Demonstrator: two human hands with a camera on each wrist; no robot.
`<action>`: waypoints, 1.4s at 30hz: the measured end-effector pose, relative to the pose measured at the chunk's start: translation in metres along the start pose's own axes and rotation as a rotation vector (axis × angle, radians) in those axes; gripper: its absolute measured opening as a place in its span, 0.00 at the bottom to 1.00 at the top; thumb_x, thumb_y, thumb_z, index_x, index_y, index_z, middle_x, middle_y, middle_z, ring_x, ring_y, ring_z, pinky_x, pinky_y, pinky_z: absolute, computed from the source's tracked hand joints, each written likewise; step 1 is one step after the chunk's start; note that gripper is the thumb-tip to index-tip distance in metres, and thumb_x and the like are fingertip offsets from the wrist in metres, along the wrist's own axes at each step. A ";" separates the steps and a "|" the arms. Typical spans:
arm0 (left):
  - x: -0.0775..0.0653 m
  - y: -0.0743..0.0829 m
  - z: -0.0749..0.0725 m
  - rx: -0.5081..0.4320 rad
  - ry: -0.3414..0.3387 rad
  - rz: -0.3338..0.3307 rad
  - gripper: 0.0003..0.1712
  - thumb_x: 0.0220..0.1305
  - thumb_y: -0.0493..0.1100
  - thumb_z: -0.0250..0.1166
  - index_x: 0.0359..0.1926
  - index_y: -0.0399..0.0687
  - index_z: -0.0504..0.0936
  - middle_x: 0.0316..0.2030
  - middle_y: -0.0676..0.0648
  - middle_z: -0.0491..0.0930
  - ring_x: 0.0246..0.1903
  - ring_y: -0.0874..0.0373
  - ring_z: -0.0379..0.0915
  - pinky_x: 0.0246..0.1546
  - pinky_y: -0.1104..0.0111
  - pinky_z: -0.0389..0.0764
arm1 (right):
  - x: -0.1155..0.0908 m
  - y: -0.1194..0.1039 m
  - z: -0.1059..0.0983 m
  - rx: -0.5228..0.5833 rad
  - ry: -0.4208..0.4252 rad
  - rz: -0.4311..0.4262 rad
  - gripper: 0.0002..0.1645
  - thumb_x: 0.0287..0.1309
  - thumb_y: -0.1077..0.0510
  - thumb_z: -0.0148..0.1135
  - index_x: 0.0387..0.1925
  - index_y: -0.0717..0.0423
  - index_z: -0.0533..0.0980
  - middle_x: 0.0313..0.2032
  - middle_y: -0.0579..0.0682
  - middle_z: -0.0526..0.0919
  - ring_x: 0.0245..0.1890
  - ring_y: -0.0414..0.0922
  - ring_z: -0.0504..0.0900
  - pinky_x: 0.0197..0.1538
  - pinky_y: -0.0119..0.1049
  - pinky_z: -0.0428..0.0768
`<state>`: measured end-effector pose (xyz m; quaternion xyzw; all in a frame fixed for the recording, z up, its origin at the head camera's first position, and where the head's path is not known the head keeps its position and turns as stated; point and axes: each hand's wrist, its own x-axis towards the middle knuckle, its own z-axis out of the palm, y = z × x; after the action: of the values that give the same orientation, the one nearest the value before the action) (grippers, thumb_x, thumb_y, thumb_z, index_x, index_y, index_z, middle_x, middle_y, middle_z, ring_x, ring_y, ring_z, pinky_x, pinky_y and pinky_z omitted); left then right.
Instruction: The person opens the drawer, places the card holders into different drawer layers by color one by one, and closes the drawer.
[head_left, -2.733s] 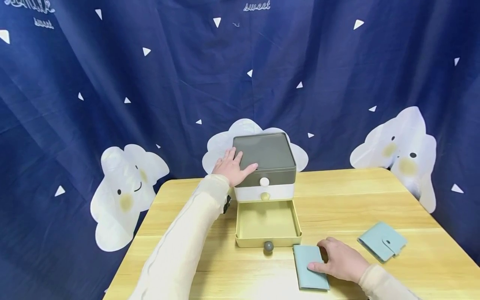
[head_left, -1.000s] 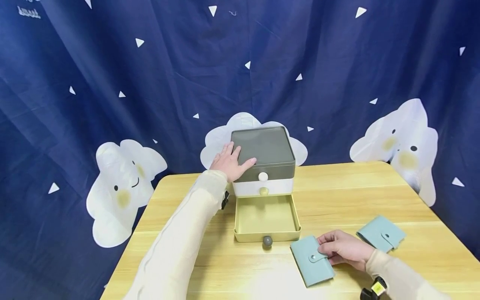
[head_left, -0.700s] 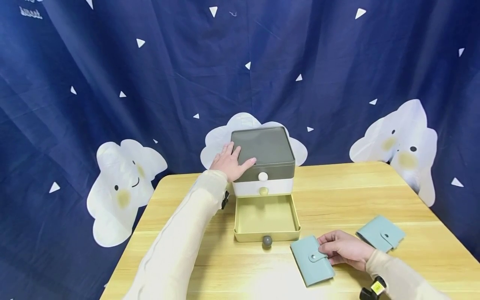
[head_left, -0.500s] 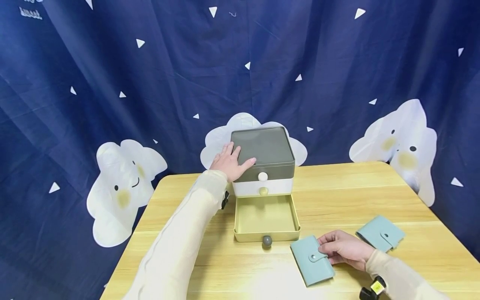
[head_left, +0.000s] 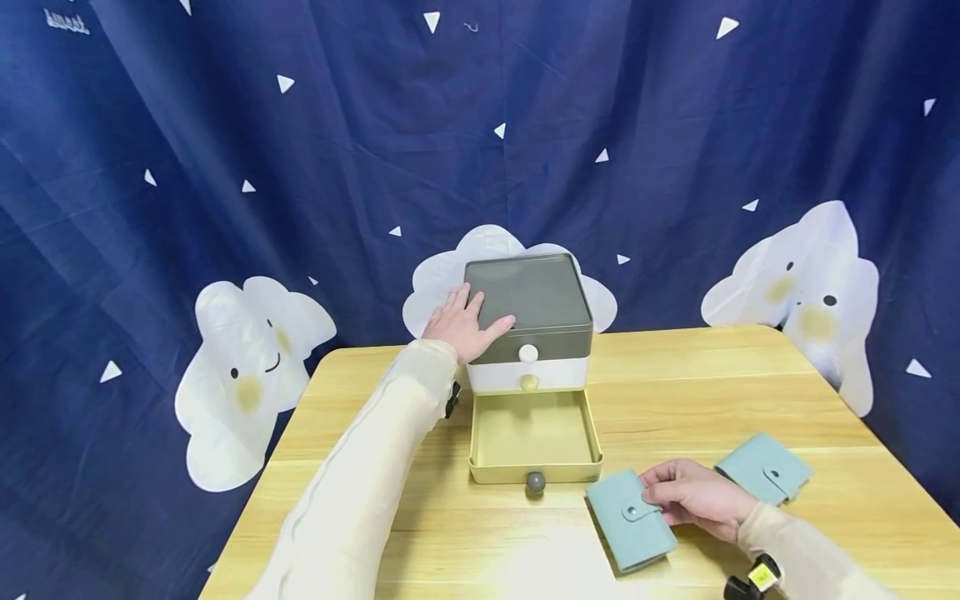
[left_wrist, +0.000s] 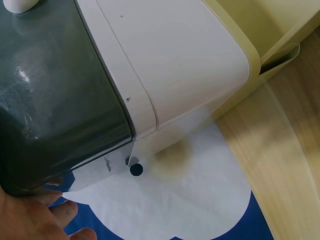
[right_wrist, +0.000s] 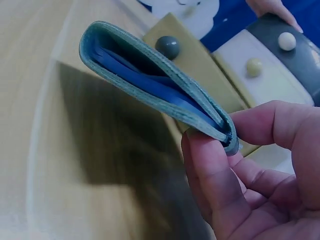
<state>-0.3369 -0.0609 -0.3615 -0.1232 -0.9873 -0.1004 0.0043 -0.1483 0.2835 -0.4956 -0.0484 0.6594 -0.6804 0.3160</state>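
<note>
My left hand (head_left: 461,327) rests with spread fingers on the left side of the dark top of a small drawer box (head_left: 528,292). The box's lowest drawer (head_left: 536,473), pale yellow with a grey knob (head_left: 536,482), is pulled out and bare inside. Between thumb and fingers my right hand (head_left: 693,497) pinches the right edge of a light blue snap wallet (head_left: 628,533). In the right wrist view the wallet (right_wrist: 150,85) is seen end-on, with blue inner sleeves, above its shadow on the table. A second light blue wallet (head_left: 765,468) lies behind my right hand.
The wooden table (head_left: 697,375) has rounded back corners. Behind it hangs a dark blue curtain (head_left: 360,125) with white clouds and triangles. The box's white middle drawer (head_left: 495,377) and dark upper drawer (head_left: 570,343) are pushed in.
The wallet by the drawer lay with its plain side up under my right hand; now its snap strap faces up, pinched and slightly raised. My left hand has stayed on the box.
</note>
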 end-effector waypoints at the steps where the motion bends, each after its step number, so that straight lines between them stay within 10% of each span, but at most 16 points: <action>1: 0.000 0.000 0.000 0.000 -0.001 0.000 0.62 0.50 0.87 0.30 0.75 0.53 0.53 0.76 0.47 0.40 0.74 0.51 0.31 0.70 0.51 0.44 | -0.002 -0.003 0.000 0.002 0.004 -0.001 0.14 0.58 0.65 0.59 0.44 0.72 0.74 0.34 0.51 0.82 0.28 0.36 0.80 0.32 0.28 0.80; 21: -0.003 0.003 -0.003 0.003 -0.010 -0.002 0.60 0.53 0.86 0.32 0.75 0.53 0.52 0.76 0.46 0.39 0.74 0.51 0.30 0.70 0.52 0.44 | -0.016 -0.049 -0.015 0.160 -0.124 -0.142 0.15 0.67 0.69 0.49 0.52 0.73 0.71 0.43 0.58 0.83 0.42 0.47 0.84 0.47 0.39 0.80; 42: 0.000 -0.001 0.002 -0.012 -0.002 0.006 0.62 0.50 0.88 0.30 0.75 0.54 0.52 0.76 0.46 0.39 0.74 0.50 0.30 0.70 0.51 0.45 | 0.033 -0.073 0.015 0.087 0.065 -0.154 0.24 0.66 0.65 0.54 0.56 0.81 0.64 0.40 0.53 0.84 0.39 0.42 0.84 0.45 0.34 0.81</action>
<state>-0.3374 -0.0619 -0.3633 -0.1264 -0.9863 -0.1063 0.0030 -0.1936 0.2494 -0.4379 -0.0632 0.6335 -0.7319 0.2428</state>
